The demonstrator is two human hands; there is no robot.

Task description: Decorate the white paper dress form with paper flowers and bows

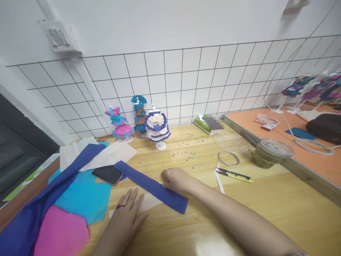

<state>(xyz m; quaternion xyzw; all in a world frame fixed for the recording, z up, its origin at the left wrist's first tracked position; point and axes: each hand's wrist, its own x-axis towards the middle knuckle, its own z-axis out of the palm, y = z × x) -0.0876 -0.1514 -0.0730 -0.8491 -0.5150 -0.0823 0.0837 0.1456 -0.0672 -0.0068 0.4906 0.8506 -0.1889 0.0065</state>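
Note:
A dark blue crepe-paper strip (149,185) lies slantwise on the wooden table. My right hand (174,179) is closed at its right part, the fingers curled and pinching its edge; the fingertips are partly hidden. Palm down, my left hand (129,211) rests flat with fingers apart and a dark ring on one of them. Under its fingers is a cream paper strip (149,202), partly covered by the blue one. A phone (108,174) lies beyond my left hand, near the blue strip's far end.
Blue, turquoise (82,195), pink (61,231) and cream sheets overlap at left. Three small dress stands (157,124) stand by the wall grid. Yellow thread snips (237,176), a tape roll (229,159) and a lidded tub (266,154) are at right. Paper scraps dot the table.

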